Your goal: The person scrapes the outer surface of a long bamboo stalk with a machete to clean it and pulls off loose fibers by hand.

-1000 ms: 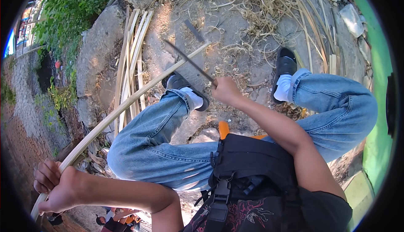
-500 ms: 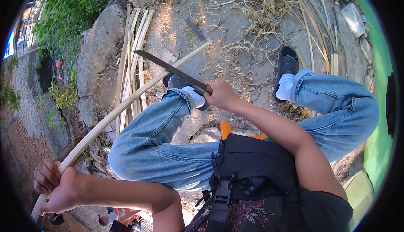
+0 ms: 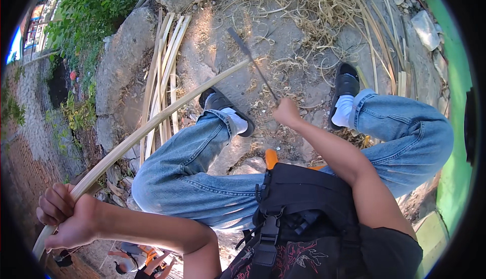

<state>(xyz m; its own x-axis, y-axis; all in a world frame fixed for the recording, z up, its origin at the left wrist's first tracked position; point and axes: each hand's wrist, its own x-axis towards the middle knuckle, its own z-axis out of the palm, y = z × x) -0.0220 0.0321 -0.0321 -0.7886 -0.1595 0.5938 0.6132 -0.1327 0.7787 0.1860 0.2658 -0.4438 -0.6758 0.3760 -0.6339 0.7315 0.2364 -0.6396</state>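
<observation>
My left hand (image 3: pixel 71 215), at the lower left, is wrapped round the near part of a long pale bamboo strip (image 3: pixel 157 118). The strip slants up across my left knee and over the ground, its far end near the middle. In my right hand (image 3: pixel 287 113) is the handle of a long dark-bladed knife (image 3: pixel 264 78). Its blade appears thin, almost edge-on, and points up and left past the strip's far end. Whether blade and strip touch I cannot tell. Just beyond lies a dark flat piece (image 3: pixel 238 41) on the ground. My fingers hide most of the handle.
Several pale strips (image 3: pixel 164 66) lie beyond my left foot. Curly shavings (image 3: pixel 324 13) heap at the back, with more long strips (image 3: pixel 379 36) at the right. A rough stone block (image 3: pixel 124 61) stands left, a green wall (image 3: pixel 453 127) right. Other people (image 3: pixel 136 261) show at the bottom.
The knife has moved right and off the strip's middle part, and its blade has turned from broadside to nearly edge-on. My right hand has shifted right and slightly nearer. The left keeps its grip.
</observation>
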